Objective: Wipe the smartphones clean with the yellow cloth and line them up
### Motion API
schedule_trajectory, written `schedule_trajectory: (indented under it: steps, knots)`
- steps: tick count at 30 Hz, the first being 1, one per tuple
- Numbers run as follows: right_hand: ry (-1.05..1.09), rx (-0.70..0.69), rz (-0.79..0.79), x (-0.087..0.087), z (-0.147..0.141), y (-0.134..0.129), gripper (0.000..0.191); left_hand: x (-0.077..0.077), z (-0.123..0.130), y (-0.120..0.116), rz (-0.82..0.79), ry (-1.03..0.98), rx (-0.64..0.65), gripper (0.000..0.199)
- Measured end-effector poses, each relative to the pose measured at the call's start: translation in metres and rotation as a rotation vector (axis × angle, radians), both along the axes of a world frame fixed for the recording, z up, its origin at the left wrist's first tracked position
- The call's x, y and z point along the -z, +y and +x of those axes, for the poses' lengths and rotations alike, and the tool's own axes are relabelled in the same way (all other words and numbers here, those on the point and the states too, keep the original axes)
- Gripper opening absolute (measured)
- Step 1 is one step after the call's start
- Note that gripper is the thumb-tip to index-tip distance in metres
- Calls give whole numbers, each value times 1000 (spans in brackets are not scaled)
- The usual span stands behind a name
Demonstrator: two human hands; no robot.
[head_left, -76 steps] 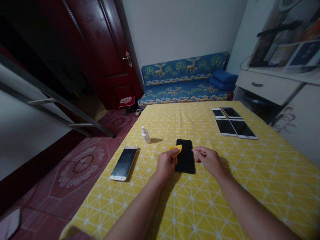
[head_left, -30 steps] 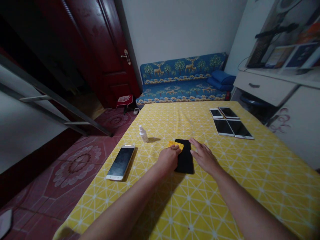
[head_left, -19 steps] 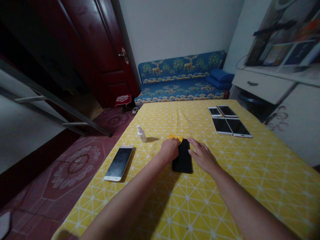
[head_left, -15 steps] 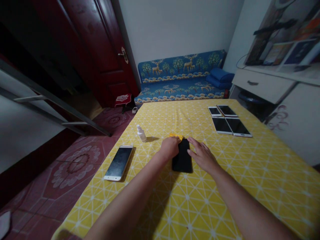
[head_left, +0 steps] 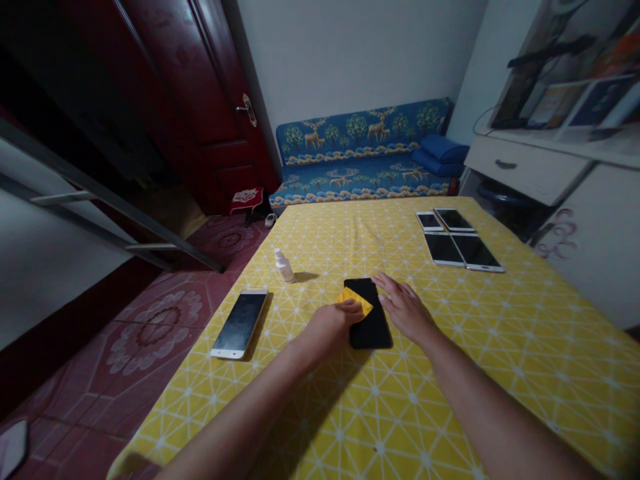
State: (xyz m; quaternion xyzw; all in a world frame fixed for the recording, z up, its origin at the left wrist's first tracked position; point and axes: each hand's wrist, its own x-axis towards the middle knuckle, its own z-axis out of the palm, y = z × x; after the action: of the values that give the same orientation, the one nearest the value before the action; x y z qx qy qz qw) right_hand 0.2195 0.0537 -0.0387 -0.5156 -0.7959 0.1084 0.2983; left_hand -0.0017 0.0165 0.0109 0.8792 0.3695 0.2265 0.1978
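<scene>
A black smartphone (head_left: 373, 332) lies flat, screen up, on the yellow patterned tablecloth. My left hand (head_left: 334, 320) is closed on a yellow cloth (head_left: 356, 299) and presses it on the phone's left part, so some of the screen is covered. On the phone's right edge rest the fingers of my right hand (head_left: 404, 308), stretched out and apart, holding nothing. A small white spray bottle (head_left: 284, 267) stands upright left of the phone. Nearer the table's left edge lies a white-framed smartphone (head_left: 241, 325) with a dark screen.
Several phones (head_left: 443, 249) lie grouped at the table's far right. Behind the table (head_left: 320, 230) is a blue patterned sofa (head_left: 350, 175). A white cabinet (head_left: 530, 167) stands to the right, a metal ladder (head_left: 130, 217) to the left, and a red stool (head_left: 247, 199) by the door.
My left hand has drawn the yellow cloth from the phone's top edge down toward its middle left. The phone's lower end has shifted slightly right. My right hand stays at its right edge.
</scene>
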Motion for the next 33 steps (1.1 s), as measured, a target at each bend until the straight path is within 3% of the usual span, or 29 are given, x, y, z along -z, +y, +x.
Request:
schedule_trajectory:
  steps: [1, 5, 13, 17, 21, 28, 33]
  knots:
    - [-1, -6, 5, 0, 0, 0, 56, 1, -2, -7, 0, 28, 59, 46]
    - [-2, -7, -6, 1, 0, 1, 55, 2, -7, -35, -14, 126, 86, 55]
    - [-102, 31, -58, -4, -4, -3, 59, 21, 0, -74, 240, 295, 59, 35]
    - [-166, 17, -161, -16, -11, -8, 61, 29, 2, -80, 374, 326, 12, 35]
    - [-128, -4, -181, -24, -12, -10, 56, 37, -3, -82, 375, 303, 1, 40]
    - [71, -2, -148, -18, -6, -5, 51, 45, -7, -86, 258, 287, -5, 52]
    - [213, 12, -94, -15, -5, -3, 53, 48, 4, -91, 326, 347, -63, 53]
